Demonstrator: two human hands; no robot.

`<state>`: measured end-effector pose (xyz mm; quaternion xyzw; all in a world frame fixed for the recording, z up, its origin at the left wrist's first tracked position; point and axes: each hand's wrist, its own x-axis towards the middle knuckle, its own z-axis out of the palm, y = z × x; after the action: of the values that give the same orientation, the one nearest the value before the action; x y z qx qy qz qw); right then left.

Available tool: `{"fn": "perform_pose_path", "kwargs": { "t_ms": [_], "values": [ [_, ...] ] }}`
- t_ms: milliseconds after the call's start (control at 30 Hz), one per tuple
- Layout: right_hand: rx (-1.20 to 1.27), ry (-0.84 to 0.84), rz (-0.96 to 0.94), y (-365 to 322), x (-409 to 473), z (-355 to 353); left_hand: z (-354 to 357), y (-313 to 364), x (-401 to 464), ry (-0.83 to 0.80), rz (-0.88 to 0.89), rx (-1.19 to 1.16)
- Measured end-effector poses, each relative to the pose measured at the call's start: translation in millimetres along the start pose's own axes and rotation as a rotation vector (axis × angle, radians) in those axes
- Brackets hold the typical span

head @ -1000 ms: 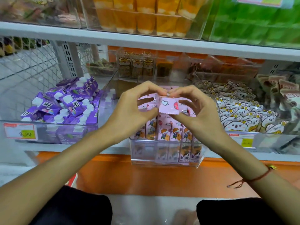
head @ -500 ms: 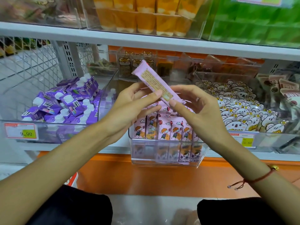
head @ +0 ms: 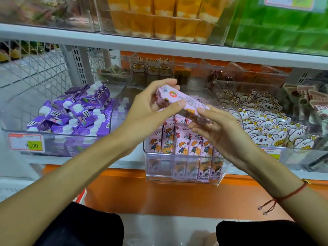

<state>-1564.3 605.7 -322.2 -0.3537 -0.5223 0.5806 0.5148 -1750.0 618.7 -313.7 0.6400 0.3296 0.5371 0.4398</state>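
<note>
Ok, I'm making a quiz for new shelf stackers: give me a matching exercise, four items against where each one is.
1 pink packet
2 purple cartons
3 koala packs
4 orange cups

A upper shelf
B left bin
C right bin
D held by left hand and right hand

Pairs: 1-D, 2-B, 3-C, 4-A.
</note>
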Motion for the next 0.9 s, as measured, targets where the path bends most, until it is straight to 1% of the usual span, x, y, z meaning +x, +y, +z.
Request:
{"fn": "perform_pose_path", "kwargs": {
  "t_ms": [67, 200, 300, 400, 500, 533, 567, 667, 700, 767, 833, 900],
  "values": [
    [-0.059, 0.003, -0.003, 1.2, 0.2, -2.9, 1.1, -0.3, -0.9, 0.026, 0.042, 0.046],
    [-0.411, 0.109, -0.200, 0.9, -0.5, -2.2, 4.4, 0.7, -2.5, 0.120, 0.067, 0.075],
    [-0.502, 0.099, -0.291, 2.4, -2.5, 1.5, 10.0, 1.2, -5.4, 0.121, 0.043, 0.150],
    [-0.507, 0.108, -0.305, 6.6, 0.1, 4.8, 8.4, 4.6, -5.7, 0.025, 0.030, 0.353],
    [-0.522, 0.075, -0.269, 14.4, 5.1, 6.3, -0.9, 6.0, -4.4, -0.074, 0.058, 0.544],
    [-0.572, 0.051, -0.256, 17.7, 7.2, 6.0, -5.1, 6.1, -3.0, -0.089, 0.074, 0.605],
    [-0.675, 0.029, -0.247, 21.3, 9.8, 4.7, -9.4, 6.9, -1.4, -0.105, 0.087, 0.656],
    [-1.120, -0.055, -0.201, 31.1, 16.4, -2.3, -17.6, 11.2, 4.9, -0.182, 0.078, 0.753],
    [-1.225, -0.084, -0.199, 33.0, 17.8, -3.7, -19.3, 13.2, 7.5, -0.198, 0.076, 0.781],
    [-1.317, -0.103, -0.221, 33.6, 19.4, -5.7, -23.1, 18.3, 13.9, -0.203, 0.078, 0.797],
    [-1.340, -0.107, -0.241, 33.1, 20.0, -7.7, -29.4, 25.5, 21.2, -0.223, 0.067, 0.780],
    [-1.344, -0.111, -0.242, 32.6, 19.7, -9.5, -34.9, 31.8, 27.5, -0.279, 0.059, 0.815]
  ]
}}
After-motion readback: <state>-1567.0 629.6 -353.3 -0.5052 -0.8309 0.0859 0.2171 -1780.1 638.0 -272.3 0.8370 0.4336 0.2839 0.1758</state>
